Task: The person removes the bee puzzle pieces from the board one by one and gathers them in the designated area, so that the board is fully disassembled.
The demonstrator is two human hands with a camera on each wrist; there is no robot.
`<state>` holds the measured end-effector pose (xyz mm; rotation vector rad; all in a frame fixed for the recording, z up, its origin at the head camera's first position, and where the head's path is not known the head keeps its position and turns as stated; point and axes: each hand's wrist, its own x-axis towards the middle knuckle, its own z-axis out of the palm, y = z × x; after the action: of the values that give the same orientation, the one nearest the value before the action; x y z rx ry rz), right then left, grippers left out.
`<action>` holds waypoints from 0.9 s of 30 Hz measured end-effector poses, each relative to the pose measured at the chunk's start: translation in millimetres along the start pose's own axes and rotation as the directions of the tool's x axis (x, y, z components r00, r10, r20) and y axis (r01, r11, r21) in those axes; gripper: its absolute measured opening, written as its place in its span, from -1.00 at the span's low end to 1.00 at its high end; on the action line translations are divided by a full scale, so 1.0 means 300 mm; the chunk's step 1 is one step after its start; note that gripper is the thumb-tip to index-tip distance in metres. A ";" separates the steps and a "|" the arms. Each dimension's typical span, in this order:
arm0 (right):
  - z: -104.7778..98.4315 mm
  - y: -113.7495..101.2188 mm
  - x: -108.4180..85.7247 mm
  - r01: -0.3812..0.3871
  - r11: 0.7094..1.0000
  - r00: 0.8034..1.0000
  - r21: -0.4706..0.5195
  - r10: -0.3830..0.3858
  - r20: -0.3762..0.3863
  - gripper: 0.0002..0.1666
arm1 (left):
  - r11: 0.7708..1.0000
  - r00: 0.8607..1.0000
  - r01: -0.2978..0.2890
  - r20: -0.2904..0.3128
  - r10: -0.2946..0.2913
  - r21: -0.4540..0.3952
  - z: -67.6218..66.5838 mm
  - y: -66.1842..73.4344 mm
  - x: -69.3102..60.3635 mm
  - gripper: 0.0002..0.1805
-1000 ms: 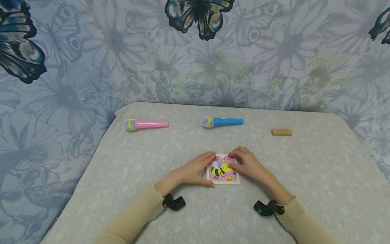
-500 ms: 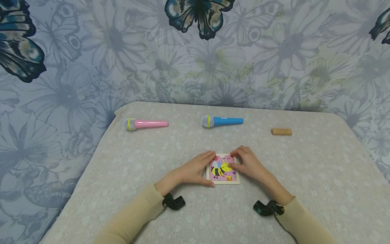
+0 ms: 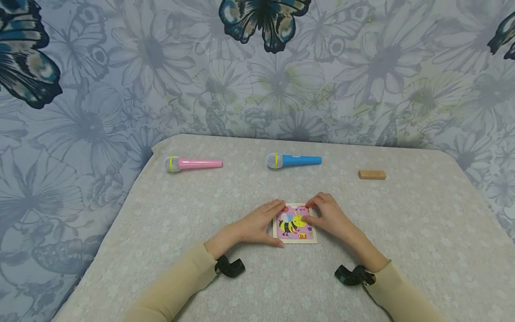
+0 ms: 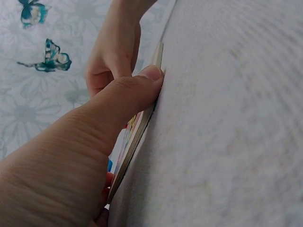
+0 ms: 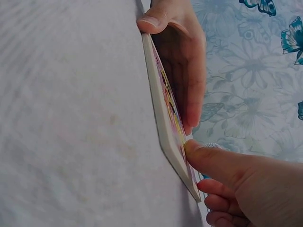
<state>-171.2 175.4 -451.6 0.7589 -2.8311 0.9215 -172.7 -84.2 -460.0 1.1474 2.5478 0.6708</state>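
Observation:
A small square bee puzzle (image 3: 287, 229) lies on the table, with a pale wooden frame and a pink picture of a yellow-and-black bee. From the left side, my left hand (image 3: 257, 223) holds it, thumb at the near edge and fingertips by the far left corner. My right hand (image 3: 327, 217) is over its right side. The right thumb (image 5: 208, 156) touches the picture at the bee's head, and the curled fingers are by the far right corner. Whether the right fingers pinch a single piece is hidden.
Behind the puzzle lie a pink toy microphone (image 3: 197, 164) at left and a blue toy microphone (image 3: 299, 160) in the middle. A small wooden block (image 3: 372, 175) lies at the right. The cloth-covered table (image 3: 141, 232) meets a flower-patterned wall (image 3: 257, 98) at the back.
The right hand's fingertips have shifted slightly rightward along the puzzle's far edge. The left hand and the puzzle stay in place.

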 end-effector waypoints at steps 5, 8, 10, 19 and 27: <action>-0.003 -0.004 0.001 -0.003 1.000 1.000 -0.016 0.003 0.001 -0.56 | 1.000 1.000 -0.007 -0.006 0.007 0.005 0.002 -0.001 0.001 0.19; -0.002 -0.005 0.003 -0.002 1.000 1.000 -0.027 0.002 0.001 -0.56 | 1.000 1.000 -0.006 -0.005 0.006 0.009 0.003 -0.002 0.002 0.19; 0.000 -0.003 0.004 -0.001 0.999 1.000 -0.037 0.001 0.000 -0.56 | 1.000 1.000 -0.005 -0.004 0.006 0.013 0.003 -0.003 0.003 0.19; 0.003 -0.007 0.006 0.009 0.997 1.000 -0.074 -0.009 0.003 -0.58 | 1.000 1.000 -0.020 -0.016 0.021 0.019 0.001 -0.004 0.000 0.19; 0.004 -0.005 0.003 0.016 0.997 1.000 -0.073 -0.014 0.020 -0.57 | 0.999 0.999 -0.029 -0.013 0.029 0.023 0.000 -0.003 0.001 0.18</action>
<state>-171.2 173.3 -451.5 0.7838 -2.8541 0.8077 -173.4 -84.5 -460.4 1.1931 2.5609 0.6608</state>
